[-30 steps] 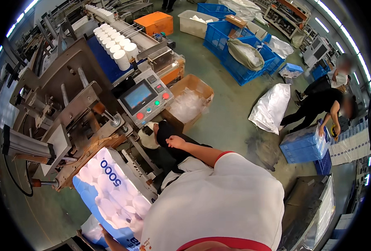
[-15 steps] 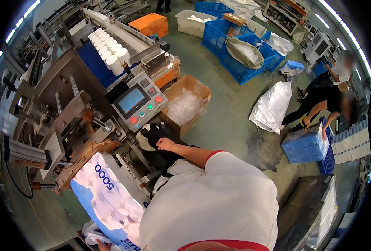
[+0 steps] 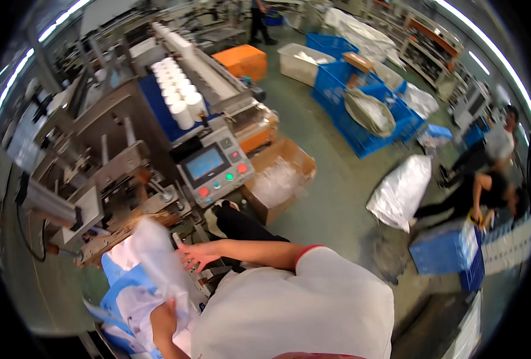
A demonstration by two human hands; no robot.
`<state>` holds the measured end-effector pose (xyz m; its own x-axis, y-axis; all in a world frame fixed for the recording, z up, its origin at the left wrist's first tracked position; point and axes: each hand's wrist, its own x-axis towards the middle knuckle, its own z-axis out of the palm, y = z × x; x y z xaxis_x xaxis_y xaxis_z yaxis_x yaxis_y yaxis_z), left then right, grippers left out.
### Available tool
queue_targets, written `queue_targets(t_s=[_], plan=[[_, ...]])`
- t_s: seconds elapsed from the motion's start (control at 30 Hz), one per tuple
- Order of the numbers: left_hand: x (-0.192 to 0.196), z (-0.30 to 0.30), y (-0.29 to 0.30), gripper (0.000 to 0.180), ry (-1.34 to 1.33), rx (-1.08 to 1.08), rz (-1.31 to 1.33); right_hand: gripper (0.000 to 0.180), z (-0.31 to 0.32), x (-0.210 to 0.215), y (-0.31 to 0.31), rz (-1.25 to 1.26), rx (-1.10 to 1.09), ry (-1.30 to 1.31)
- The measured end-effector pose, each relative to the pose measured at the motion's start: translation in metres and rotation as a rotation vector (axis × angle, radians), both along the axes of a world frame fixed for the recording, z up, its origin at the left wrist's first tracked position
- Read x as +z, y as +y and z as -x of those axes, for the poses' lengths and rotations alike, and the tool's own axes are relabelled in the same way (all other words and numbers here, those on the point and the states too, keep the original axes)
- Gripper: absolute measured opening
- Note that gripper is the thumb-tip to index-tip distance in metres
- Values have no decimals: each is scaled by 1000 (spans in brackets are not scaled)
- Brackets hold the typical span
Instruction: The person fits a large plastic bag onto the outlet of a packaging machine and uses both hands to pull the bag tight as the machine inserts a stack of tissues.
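A large printed plastic bag [image 3: 135, 288], blue, white and pinkish, hangs at the front of the machine, creased, its upper part smeared by motion. My left hand [image 3: 162, 320] is at the bag's near side, fingers curled on the plastic and partly hidden. My right hand [image 3: 197, 256] is open with spread fingers, beside the bag's right edge and over the machine's metal front rail; nothing shows in it. Above it, a control panel [image 3: 211, 164] with a lit screen and coloured buttons stands on the machine.
White rolls [image 3: 180, 102] stand in rows on a blue surface beyond the panel. A cardboard box [image 3: 280, 179] of clear plastic sits right of the machine. Farther right are blue crates [image 3: 349, 113], a silvery sack [image 3: 401, 192] and two people by a blue-wrapped pack [image 3: 444, 246].
My right hand has moved down-left to the bag and spread its fingers. My left hand has risen alongside the bag, which has gone from smooth and taut to creased. The view has shifted.
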<state>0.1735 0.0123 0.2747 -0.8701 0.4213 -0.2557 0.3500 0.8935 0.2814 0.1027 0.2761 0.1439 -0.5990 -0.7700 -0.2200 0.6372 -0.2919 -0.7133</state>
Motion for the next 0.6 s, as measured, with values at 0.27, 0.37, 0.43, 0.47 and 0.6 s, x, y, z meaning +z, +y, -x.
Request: queue_targets(t_s=[0.27,0.37,0.43,0.47,0.6], plan=[[-32,-1,61,42,135,-187,10,53,-15,-20,45,8,-283,-165],[-35,6,57,49,195,-175,-72,48,-2,-47,64,-20,-199,-140],[-72,-1,43,55,320,-164,-180,47,-6,-43,62,-100,-84,15],[-41,7,50,55,80,-36,-65,47,-17,-42,68,-145,-79,-55],[-72,31,10,55,391,229,-231,48,-30,-33,79,-448,-81,30]])
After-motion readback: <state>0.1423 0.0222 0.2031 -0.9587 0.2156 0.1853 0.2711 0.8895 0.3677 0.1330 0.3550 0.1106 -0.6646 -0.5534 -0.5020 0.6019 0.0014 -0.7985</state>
